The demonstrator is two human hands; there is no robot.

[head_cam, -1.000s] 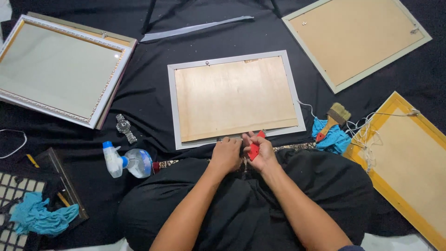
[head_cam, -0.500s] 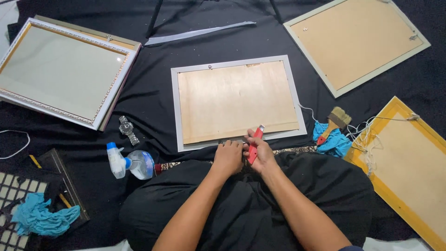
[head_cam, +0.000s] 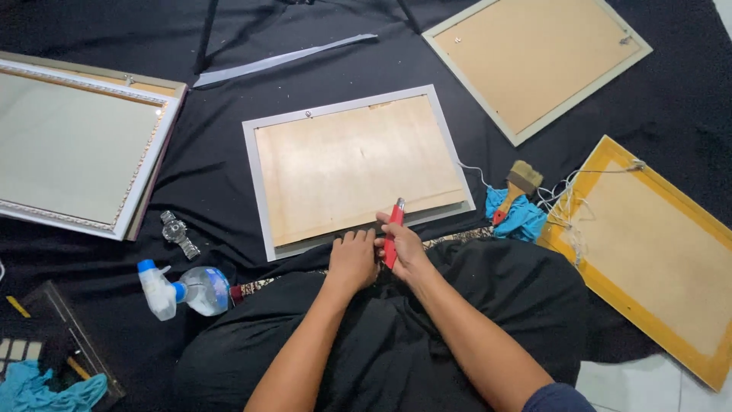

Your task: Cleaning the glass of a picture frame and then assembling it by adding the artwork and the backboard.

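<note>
A grey picture frame [head_cam: 260, 187] lies face down in front of me on black cloth, its plywood backing up. My right hand [head_cam: 404, 250] grips a slim red tool [head_cam: 393, 229] by its handle, tip pointing at the frame's near edge. My left hand [head_cam: 353, 258] rests beside it, fingers lying on the frame's near edge, holding nothing that I can see.
A white ornate frame [head_cam: 145, 172] lies at the left, a pale-rimmed frame [head_cam: 488, 103] at the back right, a yellow frame [head_cam: 579, 263] at the right. A brush [head_cam: 518, 183] lies on blue cloth [head_cam: 522, 217]. A wristwatch [head_cam: 178, 233] and spray bottle [head_cam: 183, 288] lie at the left.
Both hands have moved forward to the frame's near edge. The red tool now stands more upright, tip toward the frame.
</note>
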